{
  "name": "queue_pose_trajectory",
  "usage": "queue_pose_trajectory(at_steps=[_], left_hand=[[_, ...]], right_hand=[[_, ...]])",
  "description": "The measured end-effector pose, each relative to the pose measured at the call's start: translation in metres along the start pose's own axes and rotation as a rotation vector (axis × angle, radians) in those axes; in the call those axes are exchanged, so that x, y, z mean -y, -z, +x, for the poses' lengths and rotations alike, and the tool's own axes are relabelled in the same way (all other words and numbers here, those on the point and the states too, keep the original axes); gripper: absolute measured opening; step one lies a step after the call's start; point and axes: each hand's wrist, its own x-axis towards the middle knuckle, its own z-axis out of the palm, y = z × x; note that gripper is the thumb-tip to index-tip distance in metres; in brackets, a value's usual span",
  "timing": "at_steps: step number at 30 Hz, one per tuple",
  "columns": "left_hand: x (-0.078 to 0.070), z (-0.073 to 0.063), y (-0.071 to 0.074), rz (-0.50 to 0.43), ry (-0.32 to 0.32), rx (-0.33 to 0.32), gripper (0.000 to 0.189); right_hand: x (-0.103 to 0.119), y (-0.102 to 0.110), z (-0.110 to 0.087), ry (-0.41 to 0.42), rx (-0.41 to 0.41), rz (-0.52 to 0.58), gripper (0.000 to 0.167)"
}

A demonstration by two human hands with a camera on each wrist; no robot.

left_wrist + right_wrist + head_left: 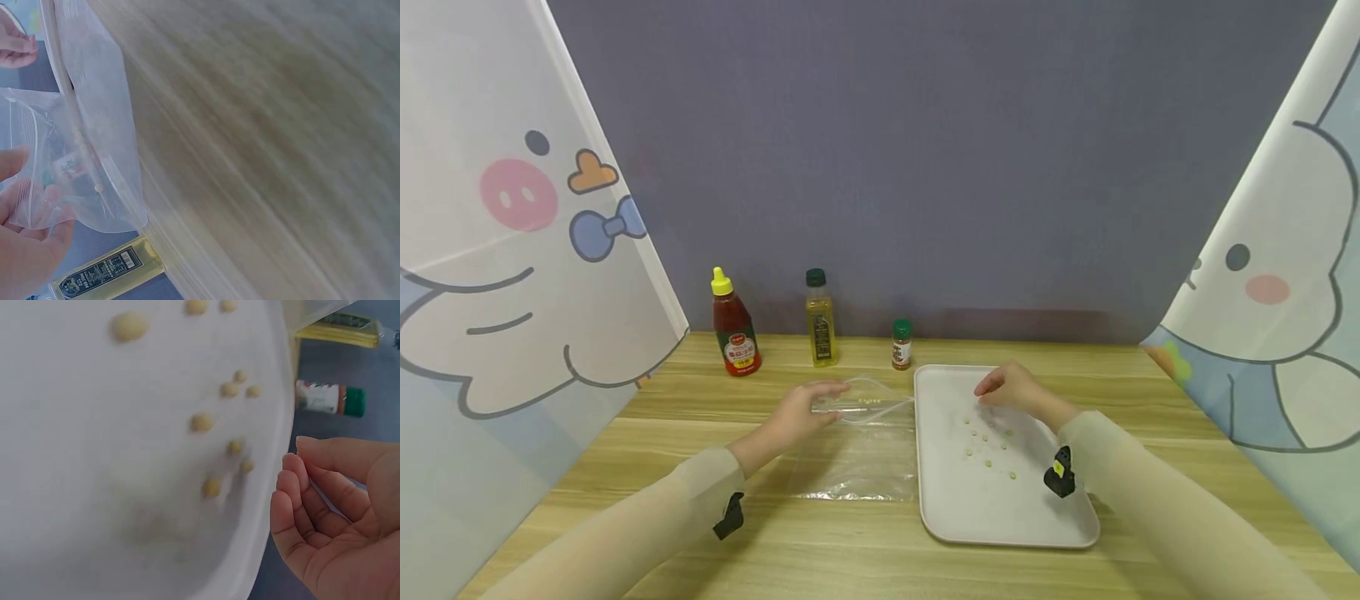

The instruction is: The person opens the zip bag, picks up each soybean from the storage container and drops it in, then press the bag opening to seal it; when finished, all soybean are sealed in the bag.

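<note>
A clear zip-lock bag (857, 458) lies left of the tray, its mouth spread apart at the far end. My left hand (793, 414) pinches the left side of that mouth between thumb and fingers. Several small pale yellow beans (869, 402) show inside the bag. On the white tray (966, 521), several more beans (201, 422) lie scattered. My right hand (1017, 393) hovers over the tray's far part. In the right wrist view its fingers (289, 509) are loosely bent, thumb tip close to the index tip, and no bean shows between them.
Along the back of the wooden table (820, 562) stand a red sauce bottle (737, 333) with a yellow cap, an oil bottle (822, 329) and a small green-capped spice jar (902, 346). A grey panel (887, 167) rises behind them; printed curtains (512, 275) hang at both sides.
</note>
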Motion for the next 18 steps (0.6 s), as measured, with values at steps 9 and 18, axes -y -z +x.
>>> queue_pose_trajectory(at_steps=[9, 18], left_hand=[[-0.003, -0.001, -0.001, 0.017, 0.021, -0.003, 0.044], [-0.003, 0.0, -0.002, 0.011, 0.009, -0.003, 0.044]], right_hand=[[-0.017, -0.001, -0.004, -0.006, 0.061, -0.02, 0.012], [-0.027, -0.002, 0.0, 0.03, 0.074, -0.014, 0.011]])
